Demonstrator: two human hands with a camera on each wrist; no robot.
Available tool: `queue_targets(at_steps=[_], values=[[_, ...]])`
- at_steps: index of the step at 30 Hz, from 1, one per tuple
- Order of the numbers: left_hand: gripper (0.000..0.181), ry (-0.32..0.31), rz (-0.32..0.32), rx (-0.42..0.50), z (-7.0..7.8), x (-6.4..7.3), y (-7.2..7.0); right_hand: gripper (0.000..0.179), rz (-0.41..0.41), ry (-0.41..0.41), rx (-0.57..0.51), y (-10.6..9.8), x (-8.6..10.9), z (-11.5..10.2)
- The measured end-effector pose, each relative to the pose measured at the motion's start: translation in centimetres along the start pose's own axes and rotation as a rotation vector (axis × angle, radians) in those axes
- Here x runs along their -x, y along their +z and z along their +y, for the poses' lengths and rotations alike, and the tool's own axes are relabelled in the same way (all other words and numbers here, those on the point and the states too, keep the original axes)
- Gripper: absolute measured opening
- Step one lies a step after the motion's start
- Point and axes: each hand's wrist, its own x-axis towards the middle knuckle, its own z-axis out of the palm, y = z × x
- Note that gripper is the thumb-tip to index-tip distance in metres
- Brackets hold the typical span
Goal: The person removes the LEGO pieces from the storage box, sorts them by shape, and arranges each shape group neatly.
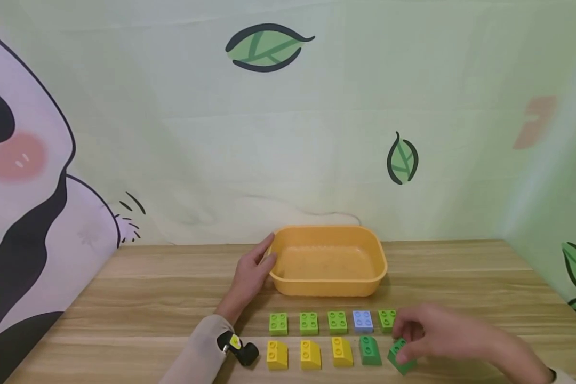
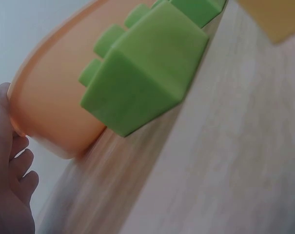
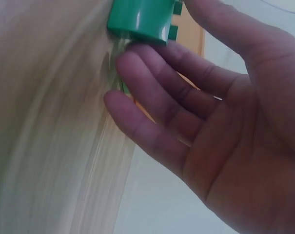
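Note:
My left hand point(image 1: 250, 271) grips the left rim of an orange-yellow plastic basin point(image 1: 328, 288), which stands at the back of the table. In the left wrist view its fingers point(image 2: 21, 168) lie along the outer wall. With thumb and fingertips my right hand point(image 1: 453, 330) pinches a dark green sloped toy brick point(image 3: 141, 19) at the right end of the front row. That brick is tilted, and the fingers partly cover it. To its left sits another dark green sloped brick point(image 1: 369, 351). Behind the fingers, a light green brick point(image 1: 386, 320) is partly hidden.
The front row also has yellow sloped bricks point(image 1: 277, 356). In the back row, a blue brick point(image 1: 362, 321) stands among light green square ones point(image 1: 309, 324). All are on a wooden table point(image 1: 173, 298). A cloth backdrop point(image 1: 197, 133) with leaf prints hangs right behind the basin.

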Motion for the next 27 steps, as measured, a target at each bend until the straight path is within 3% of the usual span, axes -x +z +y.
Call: queue_targets(at_steps=[4,15,27], values=[[0.052,0.001,0.001,-0.002,0.09,0.02,0.02,0.020,0.014,-0.021,0.035,0.34,-0.08,-0.24],[0.052,0.004,-0.003,0.010,-0.09,0.01,-0.03,0.032,0.010,0.042,0.068,0.13,-0.34,-0.77],[0.051,0.006,0.002,0.051,-0.65,0.17,0.00,0.032,0.013,0.065,0.074,0.34,-0.48,-0.80]])
